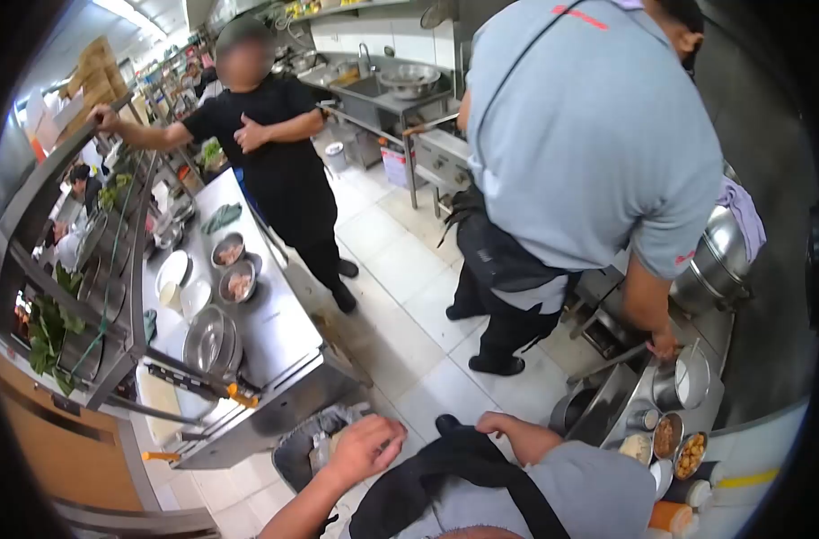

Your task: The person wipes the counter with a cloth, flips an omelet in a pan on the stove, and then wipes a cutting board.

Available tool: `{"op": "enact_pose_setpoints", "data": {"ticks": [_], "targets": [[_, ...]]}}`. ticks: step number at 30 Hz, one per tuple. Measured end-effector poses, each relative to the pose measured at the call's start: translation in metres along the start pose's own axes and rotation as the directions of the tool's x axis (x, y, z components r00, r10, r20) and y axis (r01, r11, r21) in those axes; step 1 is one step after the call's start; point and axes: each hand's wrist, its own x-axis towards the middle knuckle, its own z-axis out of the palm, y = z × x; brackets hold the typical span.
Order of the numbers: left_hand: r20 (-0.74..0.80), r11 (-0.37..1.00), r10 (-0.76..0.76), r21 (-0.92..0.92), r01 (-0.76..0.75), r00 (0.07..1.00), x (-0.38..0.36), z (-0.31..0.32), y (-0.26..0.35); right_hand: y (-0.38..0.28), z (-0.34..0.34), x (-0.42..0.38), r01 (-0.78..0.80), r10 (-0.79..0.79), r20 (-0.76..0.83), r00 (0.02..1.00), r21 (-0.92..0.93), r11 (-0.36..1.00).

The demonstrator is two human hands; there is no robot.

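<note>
My left hand (369, 446) is raised in front of me, its fingers loosely bent and slightly apart, with nothing visible in it. Below it on the floor stands a dark bin (295, 458) with a bag and some containers inside. At the edge of my black apron (454, 467), the bent fingers of my right hand (501, 426) close on the cloth. My right fingertips are small and partly hidden.
A person in black (279, 162) stands beyond the steel counter (279, 314), which holds metal bowls (237, 283). On the right a person in grey (598, 135) leans over a pot (683, 382), near bowls of food (691, 454). A sink (369, 87) is behind.
</note>
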Motion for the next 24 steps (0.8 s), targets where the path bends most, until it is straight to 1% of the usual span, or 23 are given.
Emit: {"op": "enact_pose_setpoints", "data": {"ticks": [1,2,3,4,5,7,8,9,10,11,12,13,14,15,16,17,18,19,20,21,22,24], "targets": [[-0.040,1.000,-0.029,0.005,0.030,0.999,-0.016,0.000,0.001,-0.019,0.018,0.003,0.077,-0.072,0.031,0.997,-0.230,0.970],[-0.093,0.998,-0.069,0.002,0.070,0.993,-0.024,-0.003,0.004,-0.036,0.028,0.010,0.160,-0.141,0.076,0.987,-0.445,0.881],[-0.100,0.997,-0.083,-0.007,0.083,0.991,-0.034,-0.003,0.004,-0.053,0.029,0.013,0.209,-0.194,0.078,0.978,-0.408,0.889],[-0.107,0.991,-0.134,-0.028,0.131,0.985,-0.044,-0.004,0.004,-0.068,0.028,0.013,0.263,-0.252,0.079,0.965,-0.379,0.888],[-0.123,0.984,-0.177,-0.041,0.173,0.976,-0.049,-0.008,0.001,-0.083,0.022,0.013,0.268,-0.256,0.085,0.963,-0.403,0.875],[-0.171,0.980,-0.198,-0.037,0.194,0.965,-0.060,-0.009,-0.008,-0.113,0.002,0.018,0.236,-0.243,-0.014,0.970,-0.191,0.953],[-0.182,0.975,-0.222,-0.044,0.217,0.958,-0.067,-0.010,-0.011,-0.118,-0.004,0.031,0.259,-0.269,-0.076,0.960,-0.115,0.959],[-0.200,0.970,-0.241,-0.035,0.239,0.950,-0.070,-0.013,-0.014,-0.123,-0.016,0.044,0.241,-0.252,-0.106,0.962,-0.104,0.965],[-0.193,0.957,-0.289,-0.067,0.282,0.937,-0.074,-0.015,-0.013,-0.126,-0.022,0.051,0.217,-0.225,-0.125,0.966,-0.080,0.973],[-0.182,0.941,-0.336,-0.102,0.322,0.924,-0.079,-0.018,-0.009,-0.131,-0.031,0.052,0.210,-0.228,-0.140,0.964,-0.132,0.969],[-0.178,0.944,-0.326,-0.110,0.310,0.929,-0.081,-0.022,-0.007,-0.134,-0.039,0.051,0.202,-0.226,-0.184,0.957,-0.139,0.970],[-0.185,0.939,-0.340,-0.109,0.325,0.922,-0.086,-0.024,-0.003,-0.139,-0.047,0.051,0.143,-0.174,-0.205,0.963,-0.158,0.977],[-0.098,0.898,-0.430,-0.154,0.413,0.898,-0.092,-0.027,0.000,-0.143,-0.053,0.050,0.086,-0.128,-0.230,0.965,-0.182,0.979],[-0.019,0.845,-0.511,-0.192,0.499,0.859,-0.102,-0.030,0.003,-0.143,-0.053,0.049,0.145,-0.175,-0.259,0.950,-0.128,0.981],[-0.026,0.821,-0.546,-0.213,0.529,0.837,-0.118,-0.029,-0.006,-0.144,-0.048,0.047,0.210,-0.226,-0.281,0.933,-0.085,0.974],[-0.072,0.808,-0.572,-0.217,0.547,0.817,-0.132,-0.032,-0.009,-0.151,-0.041,0.039,0.167,-0.180,-0.290,0.940,-0.069,0.983],[-0.114,0.845,-0.519,-0.217,0.489,0.847,-0.143,-0.037,-0.011,-0.156,-0.032,0.034,0.128,-0.139,-0.300,0.944,-0.054,0.990],[-0.154,0.879,-0.462,-0.208,0.428,0.873,-0.158,-0.044,-0.013,-0.144,-0.033,0.066,0.277,-0.358,0.020,0.934,-0.673,0.686],[-0.085,0.841,-0.516,-0.242,0.485,0.852,-0.176,-0.051,-0.015,-0.134,-0.025,0.097,0.415,-0.310,0.385,0.870,-0.909,0.038],[-0.124,0.837,-0.529,-0.239,0.492,0.839,-0.195,-0.059,-0.015,-0.135,0.005,0.088,0.250,-0.293,0.063,0.954,-0.706,0.663],[-0.117,0.837,-0.530,-0.233,0.495,0.840,-0.215,-0.067,-0.017,-0.137,0.035,0.070,0.046,-0.071,-0.180,0.981,-0.141,0.989],[-0.091,0.831,-0.535,-0.236,0.504,0.840,-0.260,-0.087,-0.025,-0.147,0.097,0.045,0.062,-0.081,-0.179,0.980,-0.112,0.992]]}}
